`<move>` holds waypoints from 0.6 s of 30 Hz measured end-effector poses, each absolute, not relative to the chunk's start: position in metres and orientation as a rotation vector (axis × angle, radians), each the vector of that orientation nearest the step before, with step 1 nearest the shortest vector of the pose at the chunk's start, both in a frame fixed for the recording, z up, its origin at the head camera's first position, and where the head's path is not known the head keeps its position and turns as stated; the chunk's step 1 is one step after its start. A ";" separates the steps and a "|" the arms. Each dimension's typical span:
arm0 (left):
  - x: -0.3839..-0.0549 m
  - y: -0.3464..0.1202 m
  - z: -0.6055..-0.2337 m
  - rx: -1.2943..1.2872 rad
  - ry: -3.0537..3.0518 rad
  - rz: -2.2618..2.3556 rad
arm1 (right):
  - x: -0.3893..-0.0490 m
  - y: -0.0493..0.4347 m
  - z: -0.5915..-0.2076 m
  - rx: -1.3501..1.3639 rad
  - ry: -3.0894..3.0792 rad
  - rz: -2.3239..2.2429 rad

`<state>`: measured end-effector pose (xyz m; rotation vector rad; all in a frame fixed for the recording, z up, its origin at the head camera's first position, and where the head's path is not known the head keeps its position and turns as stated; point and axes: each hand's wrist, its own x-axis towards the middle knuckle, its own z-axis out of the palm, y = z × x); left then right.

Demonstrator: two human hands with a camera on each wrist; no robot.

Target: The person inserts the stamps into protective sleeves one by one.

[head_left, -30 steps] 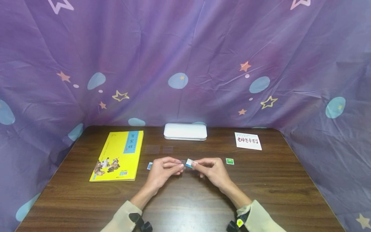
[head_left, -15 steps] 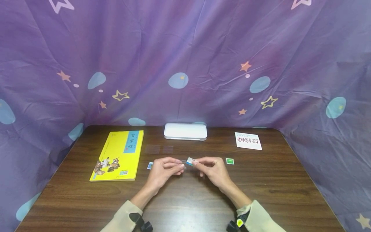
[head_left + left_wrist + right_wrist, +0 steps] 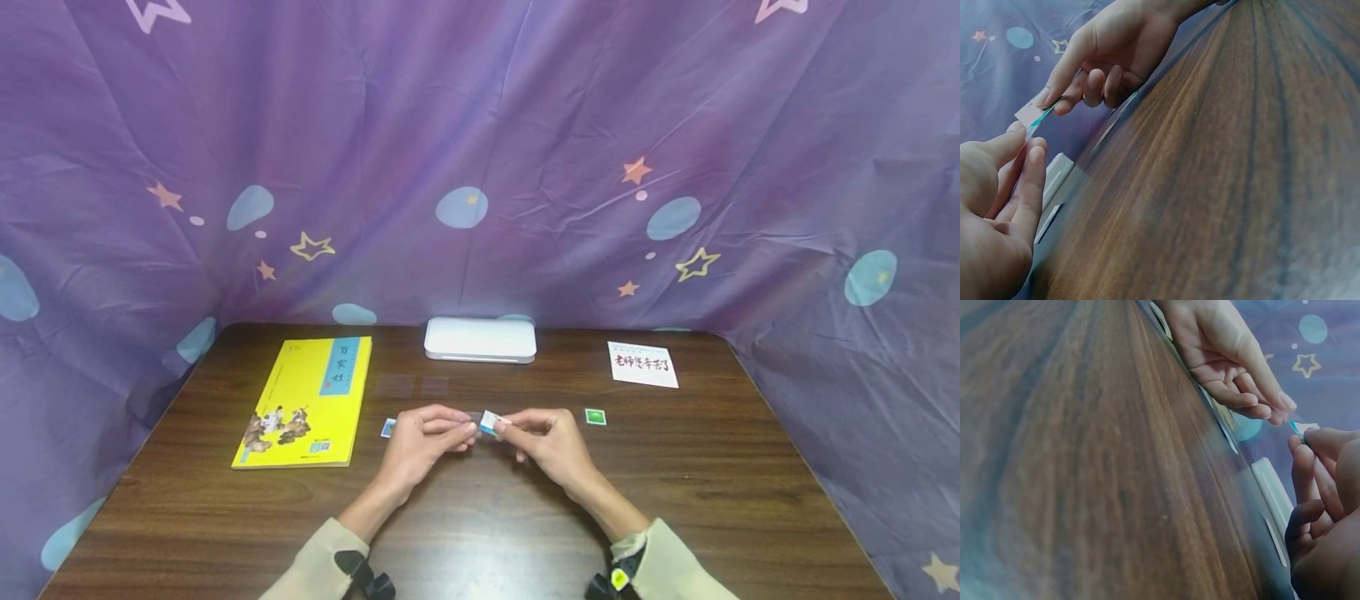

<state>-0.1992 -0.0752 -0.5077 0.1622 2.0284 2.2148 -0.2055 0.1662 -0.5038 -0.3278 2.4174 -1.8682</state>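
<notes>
Above the middle of the table, my right hand (image 3: 555, 442) pinches a small white-and-blue stamp (image 3: 489, 422) between thumb and forefinger. My left hand (image 3: 423, 446) pinches a small clear plastic sleeve (image 3: 474, 416), whose free end meets the stamp's left edge. In the left wrist view the stamp (image 3: 1027, 114) tilts over the left fingertips; whether it sits inside the sleeve cannot be made out. A blue stamp (image 3: 387, 427) lies partly hidden behind the left hand. To the right of the right hand lies a green stamp (image 3: 595, 417).
A yellow book (image 3: 307, 404) lies at the left. Two clear film pieces (image 3: 393, 386) lie flat behind the left hand. A white case (image 3: 480, 340) stands at the back edge, and a white card with red writing (image 3: 642, 365) at the back right.
The stamp in my right hand has tilted slightly and shifted a little, staying against the sleeve. My left hand has hardly moved.
</notes>
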 end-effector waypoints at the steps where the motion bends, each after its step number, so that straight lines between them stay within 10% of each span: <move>1: -0.199 -0.075 -0.508 0.160 2.031 2.215 | -0.205 0.166 -0.504 -0.323 2.413 -1.867; 18: -0.199 -0.075 -0.509 0.162 2.061 2.212 | -0.205 0.164 -0.504 -0.279 2.354 -1.836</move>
